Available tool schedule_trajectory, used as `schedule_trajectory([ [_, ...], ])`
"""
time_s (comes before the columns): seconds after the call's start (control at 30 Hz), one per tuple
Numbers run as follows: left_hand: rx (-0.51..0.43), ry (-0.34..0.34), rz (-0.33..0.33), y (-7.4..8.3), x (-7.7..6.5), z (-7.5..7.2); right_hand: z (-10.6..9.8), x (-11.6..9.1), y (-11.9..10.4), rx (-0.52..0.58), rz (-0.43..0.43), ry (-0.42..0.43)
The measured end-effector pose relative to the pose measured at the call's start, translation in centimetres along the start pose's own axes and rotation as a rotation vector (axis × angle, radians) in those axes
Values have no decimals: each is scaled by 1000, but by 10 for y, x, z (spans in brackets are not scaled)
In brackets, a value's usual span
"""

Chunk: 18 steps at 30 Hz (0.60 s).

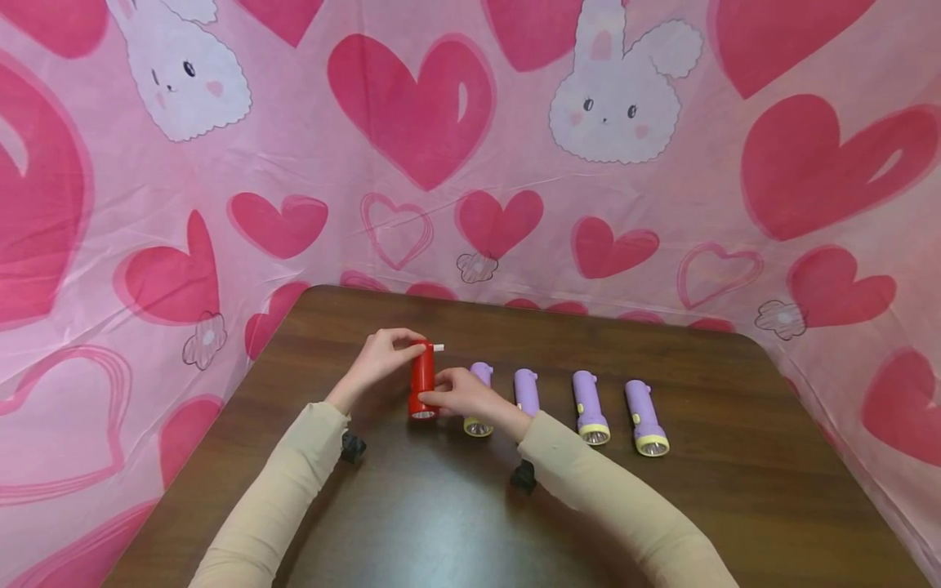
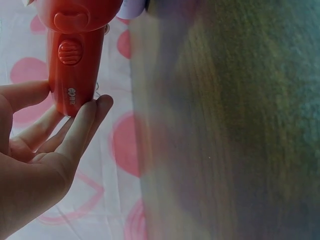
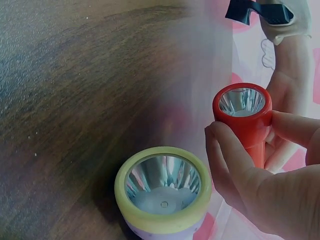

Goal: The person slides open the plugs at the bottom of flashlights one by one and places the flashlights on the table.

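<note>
A red flashlight (image 1: pixel 422 377) is held between both hands, its lens end toward the person. My left hand (image 1: pixel 381 358) grips the tail, thumb on one side and fingertips on the other, as the left wrist view shows on the red barrel (image 2: pixel 75 75) with its ribbed switch (image 2: pixel 70 52). The right hand (image 1: pixel 470 394) pinches the lens head (image 3: pixel 243 102) between thumb and fingers. A small white piece (image 1: pixel 439 348) sticks out beside the tail. Just right of it, partly behind the right hand, lies a purple flashlight with a yellow rim (image 1: pixel 478 427).
More purple flashlights, one (image 1: pixel 526 390) partly hidden by the right wrist, another (image 1: pixel 588 404) and a last one (image 1: pixel 644 412), lie in a row to the right on the brown wooden table (image 1: pixel 412 523). A pink heart-patterned cloth (image 1: pixel 515 171) hangs around the back and sides.
</note>
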<state>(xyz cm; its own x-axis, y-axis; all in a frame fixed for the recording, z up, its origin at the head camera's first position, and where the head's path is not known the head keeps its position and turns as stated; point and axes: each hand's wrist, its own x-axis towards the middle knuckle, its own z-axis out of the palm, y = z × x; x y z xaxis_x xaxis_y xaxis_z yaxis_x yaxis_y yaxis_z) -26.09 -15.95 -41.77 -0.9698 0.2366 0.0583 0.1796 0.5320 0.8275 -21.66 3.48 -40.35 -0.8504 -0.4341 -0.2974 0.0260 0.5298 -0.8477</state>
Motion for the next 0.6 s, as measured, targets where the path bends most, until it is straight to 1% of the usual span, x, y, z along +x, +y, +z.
schedule_trajectory([
  [0.3,9,-11,-13,-3,0,1,4,1,2,-19,0,5],
  [0.47,-2,-20,-25,-4,0,0,6,2,0,-25,21,13],
  [0.6,9,-32,-31,-7,2,0,9,4,0,-18,37,23],
])
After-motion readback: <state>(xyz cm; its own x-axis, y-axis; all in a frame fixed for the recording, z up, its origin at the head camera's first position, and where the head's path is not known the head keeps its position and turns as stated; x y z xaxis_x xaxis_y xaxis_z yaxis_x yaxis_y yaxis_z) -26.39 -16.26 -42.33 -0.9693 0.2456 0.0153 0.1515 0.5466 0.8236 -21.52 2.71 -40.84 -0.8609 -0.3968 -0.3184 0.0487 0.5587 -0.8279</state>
